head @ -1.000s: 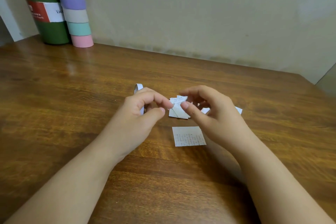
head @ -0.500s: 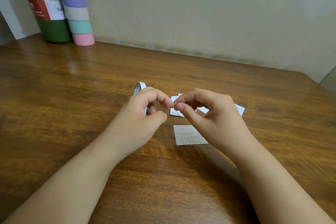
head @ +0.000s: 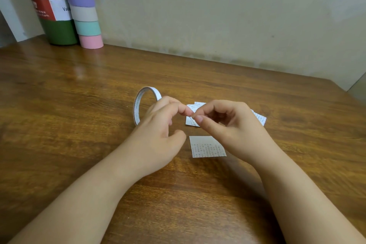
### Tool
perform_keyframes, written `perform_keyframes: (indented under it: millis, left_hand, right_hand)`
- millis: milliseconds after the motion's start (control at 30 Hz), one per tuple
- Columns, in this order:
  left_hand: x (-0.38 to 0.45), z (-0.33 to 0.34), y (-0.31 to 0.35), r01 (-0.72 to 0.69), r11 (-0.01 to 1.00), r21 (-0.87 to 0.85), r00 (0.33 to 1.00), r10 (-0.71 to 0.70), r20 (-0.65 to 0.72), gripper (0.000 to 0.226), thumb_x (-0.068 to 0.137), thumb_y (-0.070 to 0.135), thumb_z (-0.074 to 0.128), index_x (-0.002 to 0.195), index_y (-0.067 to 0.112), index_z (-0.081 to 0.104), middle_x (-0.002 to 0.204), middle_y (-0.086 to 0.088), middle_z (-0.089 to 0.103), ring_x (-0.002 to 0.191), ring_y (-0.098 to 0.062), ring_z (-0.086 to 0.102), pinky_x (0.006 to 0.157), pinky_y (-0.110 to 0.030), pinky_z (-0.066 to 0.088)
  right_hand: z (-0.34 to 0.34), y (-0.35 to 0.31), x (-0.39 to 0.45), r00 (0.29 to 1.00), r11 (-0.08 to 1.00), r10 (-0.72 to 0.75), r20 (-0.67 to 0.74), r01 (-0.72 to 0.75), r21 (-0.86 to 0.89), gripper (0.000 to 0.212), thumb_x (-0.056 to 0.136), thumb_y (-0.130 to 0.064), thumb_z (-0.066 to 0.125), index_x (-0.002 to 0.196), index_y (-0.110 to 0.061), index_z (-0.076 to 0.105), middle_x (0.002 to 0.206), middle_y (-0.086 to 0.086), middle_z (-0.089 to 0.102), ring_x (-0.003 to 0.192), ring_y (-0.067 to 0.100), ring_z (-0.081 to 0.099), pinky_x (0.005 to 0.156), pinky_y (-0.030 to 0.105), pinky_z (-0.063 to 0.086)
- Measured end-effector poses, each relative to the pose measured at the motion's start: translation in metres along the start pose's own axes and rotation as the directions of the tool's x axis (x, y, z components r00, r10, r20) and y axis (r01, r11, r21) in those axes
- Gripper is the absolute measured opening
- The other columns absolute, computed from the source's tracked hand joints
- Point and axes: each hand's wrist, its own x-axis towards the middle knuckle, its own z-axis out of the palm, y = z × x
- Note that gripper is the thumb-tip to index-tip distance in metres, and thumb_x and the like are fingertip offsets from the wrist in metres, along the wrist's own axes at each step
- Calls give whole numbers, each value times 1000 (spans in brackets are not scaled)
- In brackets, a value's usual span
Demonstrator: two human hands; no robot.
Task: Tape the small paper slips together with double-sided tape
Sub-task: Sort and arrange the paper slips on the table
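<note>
Nearest, a flat square paper slip [head: 206, 146] printed with fine rows of text lies on the glossy wood-grain table [head: 79, 125]. Above it the left hand [head: 158, 134] holds the thin white tape roll [head: 138, 105] upright on curled fingers, while the right hand [head: 229, 127] pinches a tape end — over more overlapped slips [head: 191, 121]. Farthest stand a green flask [head: 49, 6] and a pastel-banded tube [head: 85, 6].

On your green bottle [head: 57, 25] the white part of the label [head: 53, 9] shows "Vac", cut off by the striped tube [head: 84, 6] in front; the red part carries white print too small to read. Your paper slips [head: 208, 146] and the tape roll [head: 138, 105] bear fine rows of print, none legible.
</note>
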Motion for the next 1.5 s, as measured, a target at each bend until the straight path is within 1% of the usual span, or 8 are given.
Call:
perform_keyframes:
  millis: [100, 167, 233, 300, 400, 533, 733, 1500]
  left_hand:
    - [0, 0, -3, 0, 998, 70, 999, -4, 54, 72, 83, 8, 53, 139, 45, 28, 112, 30, 40, 94, 10, 37, 76, -8, 34]
    - [2, -1, -5, 3, 996, 94, 1000, -6, 28, 76, 84, 10, 53, 144, 43, 21, 111, 30, 41, 91, 9, 39, 76, -9, 35]
    - [3, -2, -6, -26, 997, 72, 999, 28, -32, 56, 86, 15, 54, 135, 39, 42, 104, 26, 47, 87, 7, 41, 76, -6, 32]
    - [3, -1, -7, -51, 993, 109, 998, 56, -39, 29, 87, 30, 52, 113, 35, 62, 98, 23, 50, 93, 7, 42, 79, -4, 30]
    - [2, 2, -9, -80, 978, 194, 997, 75, 33, 27, 85, 45, 46, 93, 33, 69, 95, 21, 54, 97, -3, 42, 80, -11, 32]
    - [0, 5, -9, -136, 956, 259, 978, 87, 192, 30, 90, 44, 43, 94, 32, 70, 99, 22, 55, 97, -2, 38, 78, -14, 32]
    - [-1, 8, -12, -171, 952, 256, 952, 92, 293, 32, 93, 41, 41, 99, 30, 70, 105, 26, 57, 98, 5, 35, 82, -12, 32]
    - [-2, 10, -15, -195, 935, 295, 931, 82, 354, 26, 93, 39, 48, 110, 35, 66, 108, 25, 55, 93, -2, 39, 78, -14, 34]
  right_hand:
    - [0, -4, 1, 998, 991, 61, 13, -62, 116, 14, 87, -11, 66, 77, -18, 72, 66, 6, 62, 66, 12, 50, 64, 21, 40]
    - [-2, -4, 2, 987, 965, 161, 15, -161, 208, 17, 89, -8, 60, 79, -13, 73, 60, -3, 60, 62, 6, 50, 64, 18, 41]
    - [-8, -1, 5, 941, 894, 332, 70, -338, 294, 25, 92, -10, 52, 78, -11, 73, 55, -7, 55, 55, 8, 44, 57, 19, 39]
    - [-17, 4, 8, 838, 770, 509, 199, -546, 330, 30, 93, -12, 46, 78, -8, 71, 52, -1, 47, 48, 10, 35, 46, 19, 28]
    - [-26, 10, 9, 708, 674, 613, 351, -700, 234, 32, 94, -10, 40, 82, -4, 70, 48, 0, 37, 43, 8, 25, 37, 17, 18]
    - [-27, 12, 9, 666, 678, 643, 378, -725, 124, 30, 94, -9, 38, 85, -4, 67, 47, -1, 30, 42, 8, 19, 36, 16, 14]
    - [-27, 12, 8, 655, 707, 642, 399, -707, 23, 30, 94, -9, 37, 84, -4, 66, 45, -1, 29, 42, 8, 20, 40, 19, 12]
    - [-22, 13, 8, 640, 713, 680, 357, -690, -121, 28, 94, -11, 43, 88, -6, 69, 43, -2, 32, 40, 9, 21, 35, 17, 17]
